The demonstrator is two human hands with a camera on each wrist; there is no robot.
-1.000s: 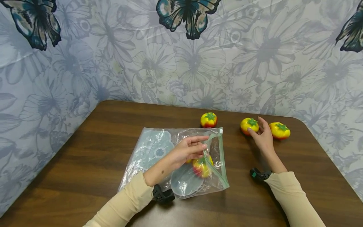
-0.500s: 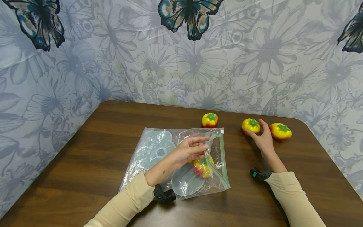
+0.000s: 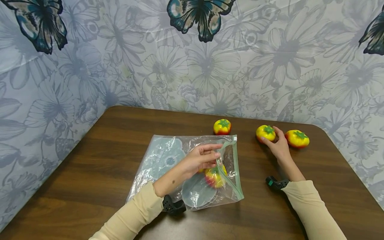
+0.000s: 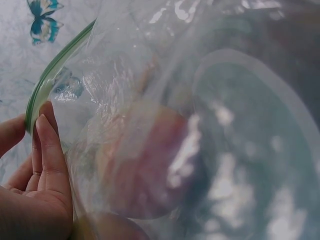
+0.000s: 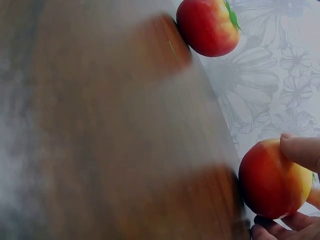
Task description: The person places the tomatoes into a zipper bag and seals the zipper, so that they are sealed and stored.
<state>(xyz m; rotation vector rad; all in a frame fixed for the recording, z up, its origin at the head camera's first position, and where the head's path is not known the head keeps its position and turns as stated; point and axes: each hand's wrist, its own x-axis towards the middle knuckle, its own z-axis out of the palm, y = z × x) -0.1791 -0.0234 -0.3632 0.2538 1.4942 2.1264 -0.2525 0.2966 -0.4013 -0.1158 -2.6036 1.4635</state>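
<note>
Left hand (image 3: pixel 201 158) pinches the green zip edge of the clear plastic bag (image 3: pixel 168 160), holding the mouth up; bag lies flat on the brown table (image 3: pixel 90 173), mid-front. One tomato (image 3: pixel 214 176) already sits inside the bag, just under that hand, beside pale round discs. Right hand (image 3: pixel 279 146) has fingers curled round a second tomato (image 3: pixel 265 132) at the back right of the table, thumb and fingertips on it, tomato on the surface. Third tomato (image 3: pixel 297 138) just right of that hand, fourth tomato (image 3: pixel 222 126) near the bag's top corner
</note>
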